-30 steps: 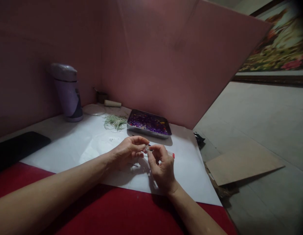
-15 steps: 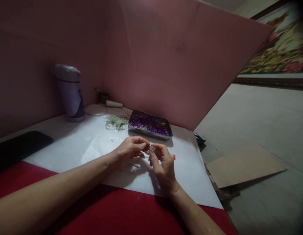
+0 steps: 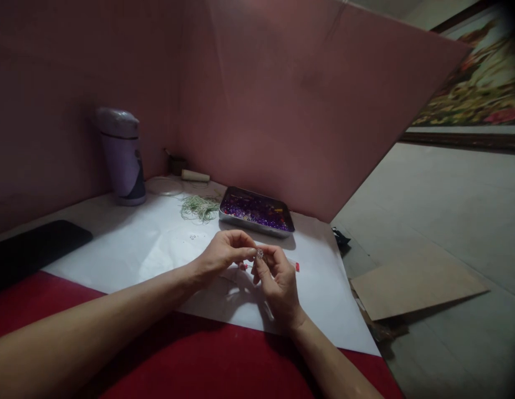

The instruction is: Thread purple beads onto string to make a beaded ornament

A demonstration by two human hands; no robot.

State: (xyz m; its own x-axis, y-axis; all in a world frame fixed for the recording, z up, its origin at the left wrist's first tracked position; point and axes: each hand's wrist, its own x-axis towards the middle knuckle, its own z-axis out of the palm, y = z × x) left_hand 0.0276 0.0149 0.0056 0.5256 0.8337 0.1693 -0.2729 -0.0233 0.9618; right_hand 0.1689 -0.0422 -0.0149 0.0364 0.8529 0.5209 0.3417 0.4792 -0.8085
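Note:
Between my two hands is a small clear beaded piece (image 3: 260, 254), pinched in the fingertips of my right hand (image 3: 278, 277). My left hand (image 3: 227, 252) is closed, thumb and forefinger together right beside the piece; what they grip is too small to make out. A small red bead (image 3: 245, 266) shows below my left fingertips. Behind my hands stands a metal tray (image 3: 257, 226) of purple beads. Left of the tray lies a tangle of pale green thread (image 3: 199, 208). A few tiny clear beads (image 3: 192, 238) rest on the white sheet (image 3: 166, 252).
A purple flask (image 3: 122, 160) stands at the back left, with a black flat object (image 3: 36, 246) nearer. A pale roll (image 3: 195, 175) lies at the back. A red-tipped item (image 3: 296, 266) is right of my right hand. Pink panels enclose the back.
My left fingers have shifted slightly and come together closer to the beaded piece. The red bead now shows below them. The whole view has shifted a little.

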